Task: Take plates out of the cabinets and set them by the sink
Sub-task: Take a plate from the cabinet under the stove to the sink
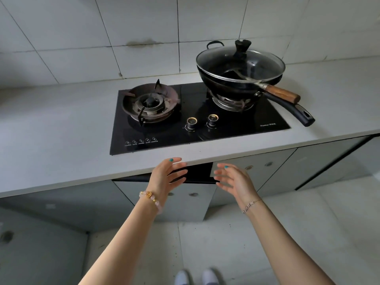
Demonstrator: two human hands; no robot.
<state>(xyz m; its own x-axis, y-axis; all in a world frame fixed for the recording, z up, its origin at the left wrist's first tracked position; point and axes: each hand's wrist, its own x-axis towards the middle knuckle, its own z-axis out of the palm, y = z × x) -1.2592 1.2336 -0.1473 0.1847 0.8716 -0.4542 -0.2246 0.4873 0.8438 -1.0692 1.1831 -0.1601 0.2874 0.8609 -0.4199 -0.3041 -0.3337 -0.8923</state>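
Both hands reach forward, side by side, at the front edge of the grey countertop (61, 140), palms turned toward each other. The left hand (167, 175) has its fingers straight and spread wide and holds nothing; its thumb overlaps the counter's front edge. The right hand (232, 179) is just beside it, fingers loosely spread, also holding nothing. Between and behind the two hands, directly under the counter edge, is a dark opening (199, 173); it may be an opened cabinet, but its inside is too dark to tell what it holds. Grey cabinet doors (185, 206) run along below the counter to both sides. A beaded bracelet (151, 199) sits on the left wrist and a thin chain bracelet (250, 204) on the right. On the counter, a black glass gas hob (226, 136) lies near the front edge, with a bare burner (149, 103) on its left side and two knobs (191, 122) near its middle. On its right burner stands a black wok (236, 83) under a glass lid (257, 60), with a wooden-handled spatula (283, 93) sticking out beneath the lid, above the wok's long handle. White shoes (197, 277) show on the tiled floor (287, 223).
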